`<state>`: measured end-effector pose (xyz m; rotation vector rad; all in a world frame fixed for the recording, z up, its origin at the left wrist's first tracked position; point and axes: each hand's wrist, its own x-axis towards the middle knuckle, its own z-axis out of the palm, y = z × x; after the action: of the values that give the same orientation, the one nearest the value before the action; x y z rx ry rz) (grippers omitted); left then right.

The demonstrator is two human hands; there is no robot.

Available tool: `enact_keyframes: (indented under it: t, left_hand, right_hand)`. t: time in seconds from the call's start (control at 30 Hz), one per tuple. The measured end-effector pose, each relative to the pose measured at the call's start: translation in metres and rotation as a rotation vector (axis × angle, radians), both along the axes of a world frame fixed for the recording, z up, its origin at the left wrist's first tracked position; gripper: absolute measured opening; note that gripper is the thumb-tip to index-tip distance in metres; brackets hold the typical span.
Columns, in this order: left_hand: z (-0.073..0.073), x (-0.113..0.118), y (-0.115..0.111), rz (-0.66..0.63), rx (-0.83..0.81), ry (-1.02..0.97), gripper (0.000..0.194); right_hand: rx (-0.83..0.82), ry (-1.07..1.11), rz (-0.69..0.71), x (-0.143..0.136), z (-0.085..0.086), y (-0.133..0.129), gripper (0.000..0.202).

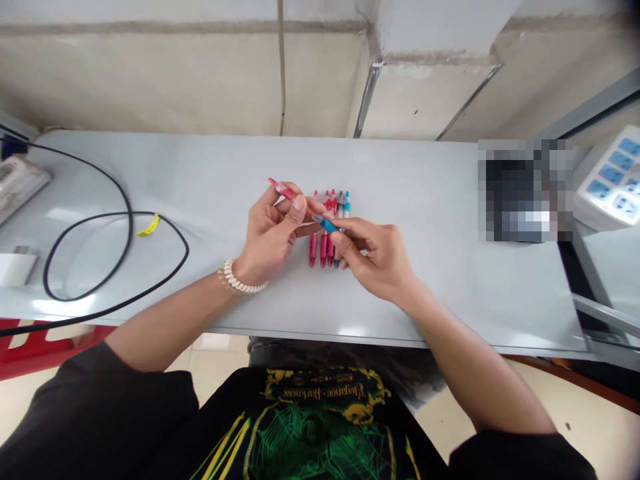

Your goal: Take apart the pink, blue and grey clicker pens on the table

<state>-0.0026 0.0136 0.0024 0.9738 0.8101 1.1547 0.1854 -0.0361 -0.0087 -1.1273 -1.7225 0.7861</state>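
Observation:
Above the desk, my left hand (273, 227) is closed around a pink pen barrel (283, 189), its clicker end pointing up and left. My right hand (375, 257) pinches a blue pen piece (327, 225) between thumb and fingers. The two pieces lie along one slanting line and come together between my hands; whether they are joined I cannot tell. Under my hands, several pens lie side by side on the desk, among them a pink pen (313, 250) and a blue-topped pen (347, 202). My fingers cover their middles.
A black cable (187, 250) with a yellow tag (149, 227) loops over the left of the desk (225, 157). A white adapter (17, 269) lies at the left edge. At right are a blurred dark object (515, 200) and a white power strip (613, 177). A wall stands behind.

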Motion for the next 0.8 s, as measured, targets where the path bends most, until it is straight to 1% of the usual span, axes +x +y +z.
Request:
enact_keyframes:
  t: [0.07,0.17,0.2,0.3,0.37,0.47,0.57,0.63,0.73,0.77,0.8]
  left_hand:
    - [0.006,-0.004,0.006,-0.002,-0.04,-0.06,0.043]
    - [0.018,-0.014,0.019,0.072,-0.12,-0.077,0.03]
    - [0.022,-0.018,0.023,0.102,-0.149,-0.066,0.028]
    - [0.031,-0.029,0.032,0.136,-0.204,-0.06,0.047]
    - [0.033,-0.034,0.036,0.118,-0.221,-0.06,0.05]
    - [0.033,-0.039,0.036,0.085,-0.226,-0.045,0.045]
    - [0.033,-0.041,0.036,0.066,-0.201,-0.036,0.04]
    - [0.033,-0.04,0.038,0.074,-0.197,-0.024,0.038]
    - [0.028,-0.036,0.046,0.15,-0.207,0.049,0.043]
    - [0.023,-0.035,0.05,0.193,-0.213,0.089,0.038]
    - [0.017,-0.035,0.053,0.239,-0.204,0.15,0.029]
  right_hand:
    - [-0.03,0.02,-0.001,-0.001,0.002,0.001,0.032]
    - [-0.006,0.024,-0.13,0.001,0.005,0.004,0.029]
    - [0.005,0.026,-0.172,0.002,0.006,0.005,0.027]
    - [0.022,0.009,-0.238,0.005,0.006,0.007,0.025]
    - [0.023,-0.021,-0.254,0.006,0.005,0.006,0.022]
    - [0.007,-0.051,-0.265,0.006,0.005,0.006,0.021]
    - [-0.019,-0.074,-0.288,0.008,0.006,0.008,0.023]
    - [-0.048,-0.123,-0.303,0.01,0.006,0.01,0.022]
    - [-0.092,-0.254,-0.275,0.015,0.005,0.012,0.013]
    - [-0.103,-0.297,-0.249,0.017,0.005,0.013,0.013]
    - [-0.115,-0.336,-0.216,0.019,0.004,0.013,0.016]
